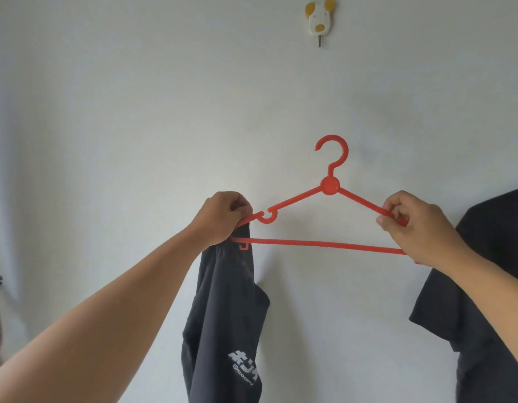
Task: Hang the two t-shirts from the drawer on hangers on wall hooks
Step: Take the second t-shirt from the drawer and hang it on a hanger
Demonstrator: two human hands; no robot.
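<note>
Right now both hands hold a red hanger (329, 186) up against the pale wall (135, 126), well below a dog-faced wall hook (320, 20). The left hand (222, 219) is curled round the hanger's left end and also grips a dark t-shirt (225, 330) with white lettering, which hangs down bunched from that end. The right hand (411, 225) pinches the right arm of the hanger between thumb and fingers. Another dark t-shirt (490, 286) hangs at the right edge, behind the right forearm.
</note>
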